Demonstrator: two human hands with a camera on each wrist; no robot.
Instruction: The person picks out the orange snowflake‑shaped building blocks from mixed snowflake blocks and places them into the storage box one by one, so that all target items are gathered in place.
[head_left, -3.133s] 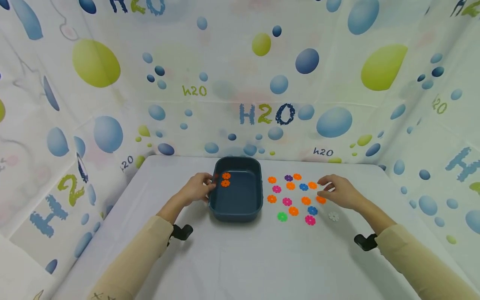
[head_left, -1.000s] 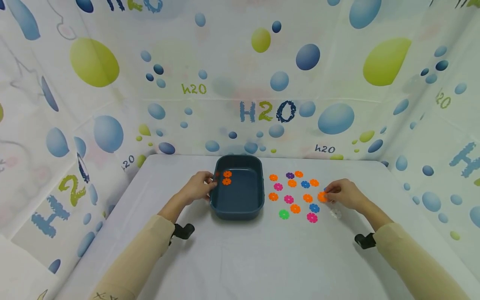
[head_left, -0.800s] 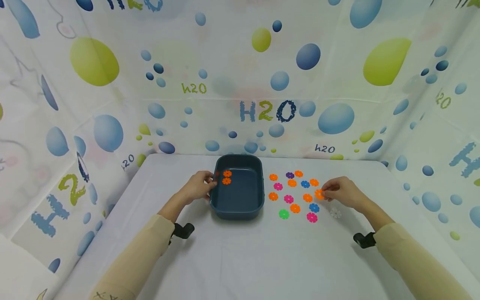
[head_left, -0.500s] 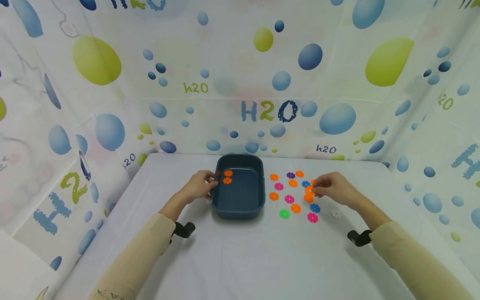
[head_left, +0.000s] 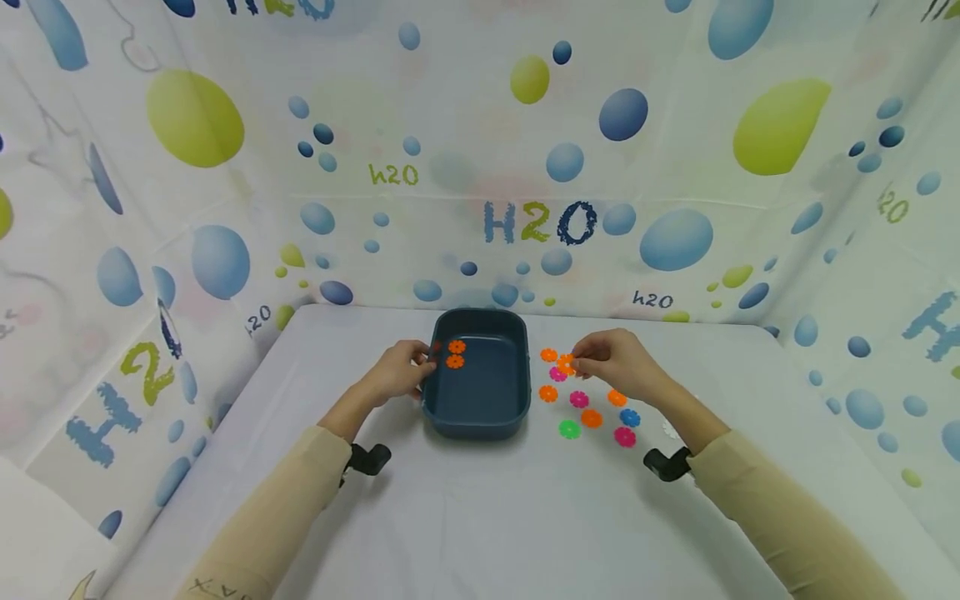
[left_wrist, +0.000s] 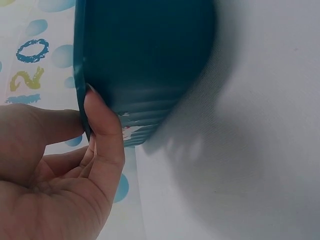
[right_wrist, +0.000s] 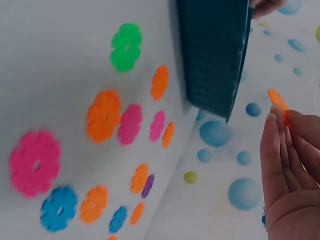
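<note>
Pinching a notched orange disc point(head_left: 566, 364) between thumb and fingers, a person's right hand point(head_left: 618, 364) hovers above a table point(head_left: 480, 525), just right of a dark blue bin point(head_left: 483, 392); the left hand point(head_left: 396, 372) is clamped on the bin's left rim, thumb and fingers on either side; the table wears a plain white cloth, lightly creased, its back edge meeting a white backdrop point(head_left: 450, 100) printed with blue and green ovals point(head_left: 677, 240) and "H2O" lettering point(head_left: 535, 222); the same print rises on both sides; two orange pieces point(head_left: 455, 361) lie inside the bin, and loose discs point(head_left: 579, 399) in orange, pink, blue and green dot the cloth to its right.

Hidden behind the right hand in the head view, a purple disc point(right_wrist: 148, 185) shows in the right wrist view; a pale disc point(head_left: 670, 430) is mostly covered by the right forearm point(head_left: 686, 412); fingertips mask part of the pinched disc; both beige sleeves point(head_left: 255, 517) run off the frame; the bin is cropped in both wrist views; a white-and-red mark point(left_wrist: 129, 131) on its ribbed side is too small to read.
</note>
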